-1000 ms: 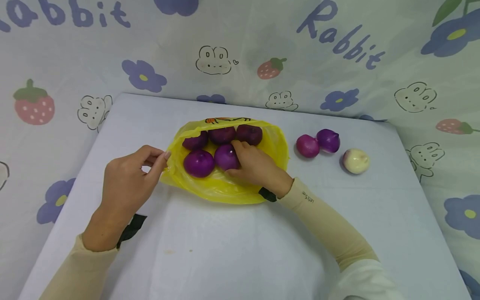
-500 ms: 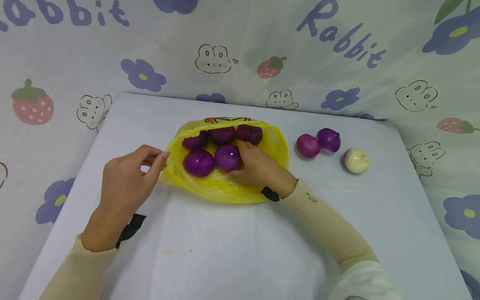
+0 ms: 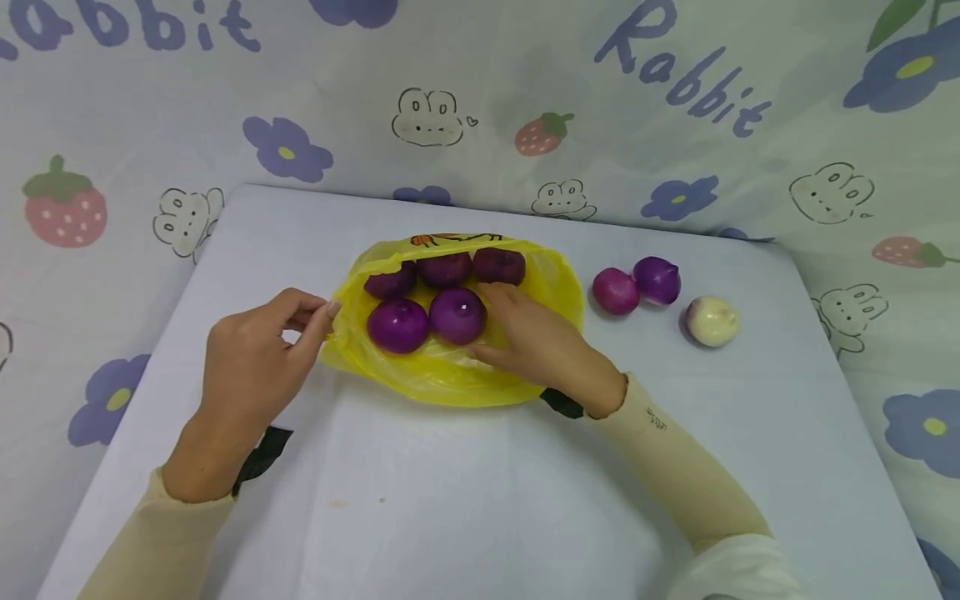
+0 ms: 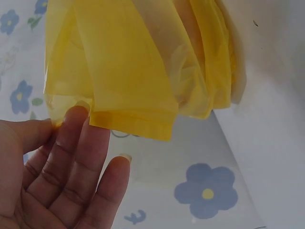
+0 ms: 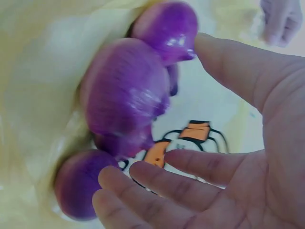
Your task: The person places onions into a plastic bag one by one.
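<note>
A yellow plastic bag (image 3: pixel 465 392) lies with its mouth open, holding several purple onions; one purple onion (image 3: pixel 397 326) sits at the front left inside it. My left hand (image 3: pixel 251 358) pinches the bag's left edge between thumb and fingers; the left wrist view shows the thin yellow film (image 4: pixel 128 71) at the fingertips. Over the bag's right part, my right hand (image 3: pixel 536 337) has its fingers spread, just right of the front middle onion (image 3: pixel 457 316). Nothing lies in its palm in the right wrist view, where a large purple onion (image 5: pixel 126 88) shows beyond the fingers.
Right of the bag, two purple onions, the nearer one magenta (image 3: pixel 616 292) and the other darker (image 3: pixel 657 281), lie side by side. A pale peeled onion (image 3: pixel 712 322) is beside them. The white table (image 3: pixel 450 500) backs onto a printed cloth (image 3: pixel 480 75).
My right hand has let go of the front middle onion and drawn back to the right, its fingers opening. The left hand stays at the bag's edge.
</note>
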A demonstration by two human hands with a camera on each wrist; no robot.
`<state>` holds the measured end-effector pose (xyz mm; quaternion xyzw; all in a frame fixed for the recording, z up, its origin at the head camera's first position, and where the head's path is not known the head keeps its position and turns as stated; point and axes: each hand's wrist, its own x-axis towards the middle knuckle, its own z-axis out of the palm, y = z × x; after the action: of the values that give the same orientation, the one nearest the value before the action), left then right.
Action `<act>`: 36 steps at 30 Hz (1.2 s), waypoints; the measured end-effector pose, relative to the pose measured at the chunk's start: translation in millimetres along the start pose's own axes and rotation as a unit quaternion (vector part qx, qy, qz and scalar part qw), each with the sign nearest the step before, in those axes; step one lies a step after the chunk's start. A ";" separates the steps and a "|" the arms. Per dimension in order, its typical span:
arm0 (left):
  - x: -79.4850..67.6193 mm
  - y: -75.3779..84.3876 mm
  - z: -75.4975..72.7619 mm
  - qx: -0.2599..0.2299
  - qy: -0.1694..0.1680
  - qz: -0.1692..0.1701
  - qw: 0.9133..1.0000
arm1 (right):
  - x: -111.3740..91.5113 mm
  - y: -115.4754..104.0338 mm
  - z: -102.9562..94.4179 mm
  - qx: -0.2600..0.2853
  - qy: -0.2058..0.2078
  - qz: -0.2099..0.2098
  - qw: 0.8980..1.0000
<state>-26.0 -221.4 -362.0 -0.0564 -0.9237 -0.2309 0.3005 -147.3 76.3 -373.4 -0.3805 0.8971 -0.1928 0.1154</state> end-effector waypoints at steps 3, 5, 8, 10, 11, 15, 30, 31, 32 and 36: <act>0.0 0.8 0.6 0.000 -0.002 -0.004 1.000 | -14.4 -1.7 -4.3 -0.021 0.010 0.001 1.000; -0.1 1.3 0.9 -0.001 -0.002 -0.008 1.000 | -24.3 -3.3 -6.0 -0.030 0.017 0.002 0.999; -0.3 1.2 0.8 -0.002 -0.001 -0.009 1.000 | -38.5 -5.7 -8.7 -0.039 0.029 0.006 0.999; -0.4 1.2 0.6 -0.002 -0.001 -0.010 1.000 | -46.8 -6.3 -10.7 -0.043 0.037 0.006 0.998; -0.4 1.1 0.5 -0.001 -0.001 -0.009 1.000 | -50.7 -6.0 -11.7 -0.045 0.041 0.004 0.998; -0.4 1.6 0.3 0.002 -0.003 -0.011 1.000 | -63.4 -2.9 -13.5 -0.053 0.060 -0.011 0.997; 7.4 -3.4 1.9 0.001 -0.012 -0.012 1.000 | -100.2 26.3 -28.7 -0.041 0.191 -0.016 0.981; 8.3 -4.4 2.1 0.000 -0.012 -0.010 1.000 | -101.3 29.2 -31.0 -0.043 0.201 -0.015 0.979; 9.2 -5.5 2.3 -0.001 -0.012 -0.009 1.000 | -102.5 32.3 -33.1 -0.044 0.209 -0.011 0.977; 13.6 -9.9 3.3 -0.004 -0.012 0.000 1.000 | -108.7 43.0 -42.2 -0.041 0.218 0.027 0.975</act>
<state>-41.2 -229.2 -360.3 -0.0606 -0.9264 -0.2342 0.2887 -115.3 193.5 -347.5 -0.3094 0.9178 -0.2307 -0.0935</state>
